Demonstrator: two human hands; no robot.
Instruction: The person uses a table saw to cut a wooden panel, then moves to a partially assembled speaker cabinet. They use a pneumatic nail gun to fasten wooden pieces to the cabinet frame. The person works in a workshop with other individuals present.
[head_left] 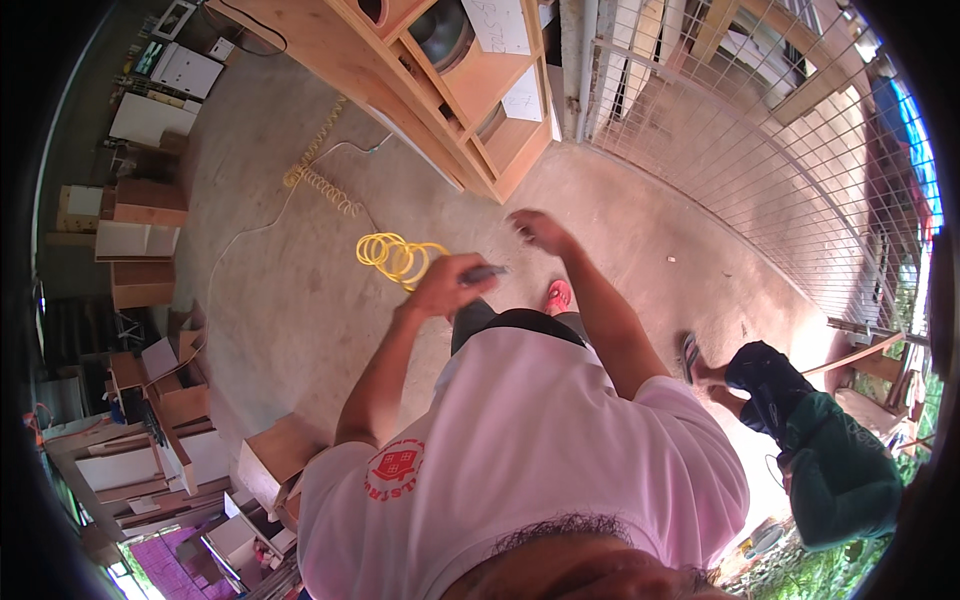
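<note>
My left hand (445, 287) is closed around a small dark grey tool (483, 273) whose end sticks out to the right; its exact kind is blurred. A yellow coiled hose (392, 258) hangs just left of this hand and runs up to it. Farther ahead and to the right, my right hand (543, 232) is raised with its fingers loosely apart, slightly smeared by motion. Nothing shows in it. The near corner of a wooden cabinet (480, 165) lies just beyond that hand, apart from it.
Hose coils and a pale cord cross the concrete floor (290, 320) on the left. Wooden boxes (150, 240) and panels line the left side. A wire mesh gate (740, 150) stands at the right. Another person in a green top (840, 470) is close by at the lower right.
</note>
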